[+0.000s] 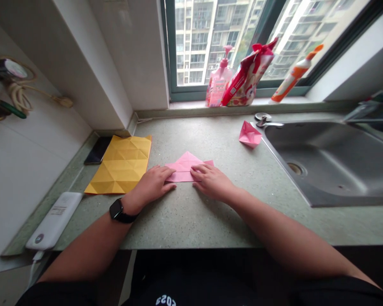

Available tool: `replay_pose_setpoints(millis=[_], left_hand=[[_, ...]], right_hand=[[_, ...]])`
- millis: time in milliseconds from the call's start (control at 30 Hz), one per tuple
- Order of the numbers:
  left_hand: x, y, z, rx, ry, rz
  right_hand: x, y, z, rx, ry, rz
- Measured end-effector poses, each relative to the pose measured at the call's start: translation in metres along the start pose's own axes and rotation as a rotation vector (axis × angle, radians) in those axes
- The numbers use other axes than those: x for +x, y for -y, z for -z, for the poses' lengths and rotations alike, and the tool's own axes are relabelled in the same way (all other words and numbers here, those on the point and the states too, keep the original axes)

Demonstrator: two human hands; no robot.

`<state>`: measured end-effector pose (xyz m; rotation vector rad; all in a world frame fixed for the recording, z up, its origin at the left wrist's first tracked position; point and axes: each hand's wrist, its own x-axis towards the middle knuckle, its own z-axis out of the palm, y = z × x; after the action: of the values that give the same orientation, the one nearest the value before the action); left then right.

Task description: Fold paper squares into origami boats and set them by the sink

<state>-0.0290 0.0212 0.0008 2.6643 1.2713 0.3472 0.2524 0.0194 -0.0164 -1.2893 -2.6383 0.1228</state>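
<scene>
A sheet of pink origami paper [185,171] lies folded into a point on the green speckled countertop [191,223]. My left hand [153,185] rests flat on its left end, and my right hand [211,182] presses on its right end, fingertips nearly meeting. Neither hand lifts the paper, and the hands hide its lower corners. A black smartwatch [119,211] sits on my left wrist. Left of my left hand lies a yellow sheet [119,165] marked with many creases. A small folded pink paper piece [250,134] stands beyond my right hand, by the sink rim.
A steel sink [325,163] with a faucet base fills the right. A black phone [98,149] and white power bank [53,221] lie along the left wall. A pink pump bottle [219,76], red-and-white bag [249,76] and orange-capped bottle [293,76] stand on the windowsill.
</scene>
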Motion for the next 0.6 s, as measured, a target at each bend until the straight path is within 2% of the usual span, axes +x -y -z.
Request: replay_pose_setpoints(millis=[133, 233, 367, 400, 467, 533, 600], left_hand=[[0.0, 0.005, 0.004, -0.021, 0.022, 0.014], [0.001, 0.009, 0.007, -0.059, 0.036, 0.013], [0.002, 0.016, 0.007, -0.113, 0.03, -0.029], [0.002, 0.017, 0.007, -0.123, 0.022, -0.052], [0.002, 0.018, 0.006, -0.136, -0.002, -0.098], [0.001, 0.019, 0.005, -0.145, -0.019, -0.128], [0.0, 0.02, 0.005, -0.152, -0.033, -0.132]], right_hand=[[-0.007, -0.006, 0.016, -0.126, 0.07, -0.065], [-0.014, -0.017, 0.025, -0.23, 0.1, -0.163], [-0.018, -0.03, 0.031, -0.223, 0.122, -0.338], [-0.017, -0.032, 0.032, -0.21, 0.098, -0.396], [-0.013, -0.035, 0.034, -0.183, -0.028, -0.457], [-0.009, -0.036, 0.034, -0.136, -0.193, -0.39], [-0.006, -0.035, 0.03, -0.054, -0.274, -0.237]])
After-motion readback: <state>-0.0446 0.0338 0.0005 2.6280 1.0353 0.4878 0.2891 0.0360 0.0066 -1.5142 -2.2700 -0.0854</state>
